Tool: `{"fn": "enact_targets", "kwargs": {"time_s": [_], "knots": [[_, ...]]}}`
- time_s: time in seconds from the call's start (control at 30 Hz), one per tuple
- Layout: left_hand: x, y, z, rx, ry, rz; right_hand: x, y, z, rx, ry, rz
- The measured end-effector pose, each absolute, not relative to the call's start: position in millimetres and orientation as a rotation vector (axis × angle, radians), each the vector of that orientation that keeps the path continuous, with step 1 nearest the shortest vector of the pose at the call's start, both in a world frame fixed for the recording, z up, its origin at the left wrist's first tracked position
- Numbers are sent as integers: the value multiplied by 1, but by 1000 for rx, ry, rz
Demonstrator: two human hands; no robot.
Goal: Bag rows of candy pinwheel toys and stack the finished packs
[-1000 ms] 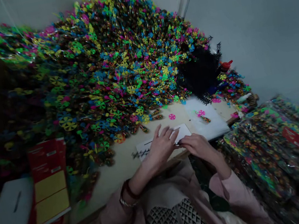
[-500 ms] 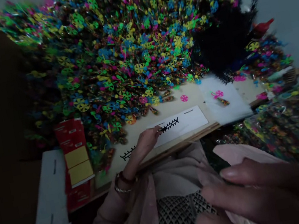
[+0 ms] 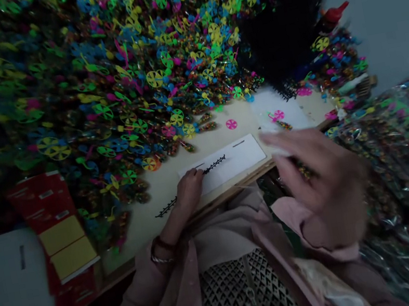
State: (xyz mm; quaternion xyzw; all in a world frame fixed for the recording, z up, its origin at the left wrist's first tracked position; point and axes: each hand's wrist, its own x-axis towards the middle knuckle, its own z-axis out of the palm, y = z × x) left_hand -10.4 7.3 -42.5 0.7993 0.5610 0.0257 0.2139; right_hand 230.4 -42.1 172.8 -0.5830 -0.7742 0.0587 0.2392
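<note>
Resting your left hand (image 3: 190,189) on a white card (image 3: 233,162), you keep its fingers (image 3: 193,177) pressed together and curled over a black toothed strip (image 3: 212,165); whether they pinch it or only press on it, you cannot tell from this view; the strip runs out from under your fingertips both ways, one end lying on the card to their right, the other trailing past your hand onto a pale wooden board (image 3: 143,235); your right hand (image 3: 322,179) is raised and blurred above the board's near edge, its fingers (image 3: 286,146) spread apart; just beyond those fingertips lies a white sheet (image 3: 289,117) bearing a pink pinwheel (image 3: 279,114); a second pink pinwheel (image 3: 231,124) sits on the bare board ahead of your left fingers; a heaped pile of colourful pinwheels (image 3: 155,77) rises beyond both hands; well left of your fingers stand red-and-yellow packets (image 3: 51,217); right of your right fingers lie glossy plastic bags (image 3: 398,155).
</note>
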Motion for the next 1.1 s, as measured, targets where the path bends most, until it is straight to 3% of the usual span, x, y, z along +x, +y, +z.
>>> {"fn": "enact_targets", "kwargs": {"time_s": [0.17, 0.3, 0.5, 0.73, 0.9, 1.1], "knots": [[-10, 6, -57, 2326, 1613, 102, 335, 52, 21, -2419, -1572, 188], [-10, 5, -59, 2354, 1628, 130, 377, 75, -52, -2482, -1461, 43], [-8, 5, -55, 2335, 1672, 37, 380, 80, -45, -2089, -1602, 105], [-7, 3, -52, 2299, 1654, 24, 289, 34, -22, -1693, -1656, 772], [-8, 4, -51, 2299, 1622, -21, 209, -5, -17, -1645, -1841, 619], [-7, 4, -45, 2306, 1588, -85, 189, -10, -31, -1943, -2109, 442]]}}
